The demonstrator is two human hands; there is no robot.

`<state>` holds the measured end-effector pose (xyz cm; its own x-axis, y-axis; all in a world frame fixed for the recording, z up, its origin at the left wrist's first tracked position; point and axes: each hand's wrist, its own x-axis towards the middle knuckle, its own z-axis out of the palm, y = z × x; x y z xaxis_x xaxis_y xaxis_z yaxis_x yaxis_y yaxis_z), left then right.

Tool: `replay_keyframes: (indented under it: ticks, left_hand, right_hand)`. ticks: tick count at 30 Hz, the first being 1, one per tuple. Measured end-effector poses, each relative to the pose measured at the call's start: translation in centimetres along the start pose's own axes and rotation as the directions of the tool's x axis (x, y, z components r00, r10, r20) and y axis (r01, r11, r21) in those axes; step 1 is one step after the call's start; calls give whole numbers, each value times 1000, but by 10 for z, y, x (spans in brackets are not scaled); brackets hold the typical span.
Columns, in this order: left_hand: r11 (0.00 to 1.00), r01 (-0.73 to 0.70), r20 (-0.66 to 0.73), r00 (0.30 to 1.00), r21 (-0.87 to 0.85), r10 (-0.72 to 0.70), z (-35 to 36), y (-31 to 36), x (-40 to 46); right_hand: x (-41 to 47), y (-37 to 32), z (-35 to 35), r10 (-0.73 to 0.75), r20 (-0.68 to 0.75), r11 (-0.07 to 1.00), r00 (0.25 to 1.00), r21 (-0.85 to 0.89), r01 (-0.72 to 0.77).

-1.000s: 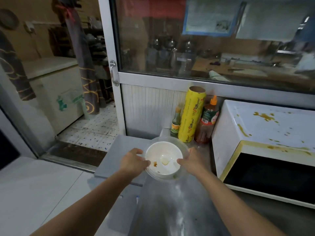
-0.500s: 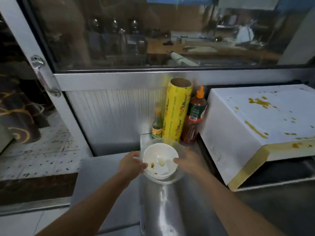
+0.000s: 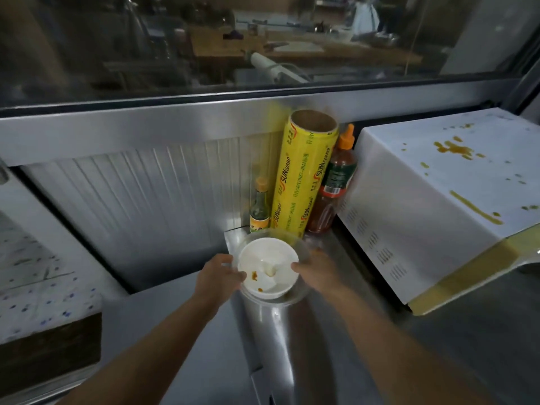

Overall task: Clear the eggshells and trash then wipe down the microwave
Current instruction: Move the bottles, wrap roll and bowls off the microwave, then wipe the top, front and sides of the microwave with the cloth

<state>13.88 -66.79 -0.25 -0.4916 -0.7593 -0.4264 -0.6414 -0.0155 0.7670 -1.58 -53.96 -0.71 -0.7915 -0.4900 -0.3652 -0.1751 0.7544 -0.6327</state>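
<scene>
Held at picture centre over the stainless steel desk (image 3: 336, 361): a round white bowl (image 3: 280, 258) nested in a clear plastic bowl (image 3: 302, 283), with pale eggshell fragments (image 3: 270, 269) inside and small brown sauce spots near its 7 o'clock rim. Left hand (image 3: 217, 274) at the bowl's 9 o'clock, fingers (image 3: 238, 276) curled onto the rim, grasping it. Right hand (image 3: 317, 271) at 3 o'clock, fingers likewise gripping the rim. Just beyond the bowl at 12 o'clock, upright against the ribbed metal wall (image 3: 131, 194): a small green glass bottle with a yellow cap (image 3: 259, 210), a tall yellow roll of cling wrap (image 3: 301, 176), and a red sauce bottle with an orange nozzle (image 3: 333, 185), close together. At 2 o'clock, a white box-shaped microwave (image 3: 409, 200), its top splashed with yellow-brown drips and one long streak, its front edge trimmed yellow. Blurred window glass (image 3: 204, 39) across the top.
</scene>
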Motion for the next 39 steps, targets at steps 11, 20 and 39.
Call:
replay_keyframes:
  ticks: [11,20,39]
  left_hand:
    - [999,-53,19,998,-9,53,-7,-4,2]
    - [966,-247,-111,961,73,254,4,25,-52]
    - [940,-309,150,932,-143,329,237,102,-262]
  right_hand:
    - [-2,-1,3,5,56,992,998,128,-12]
    - [-66,29,-47,-46,-16,966,999,252,48]
    - [-195,259,-246,-35,-158,952,987,295,81]
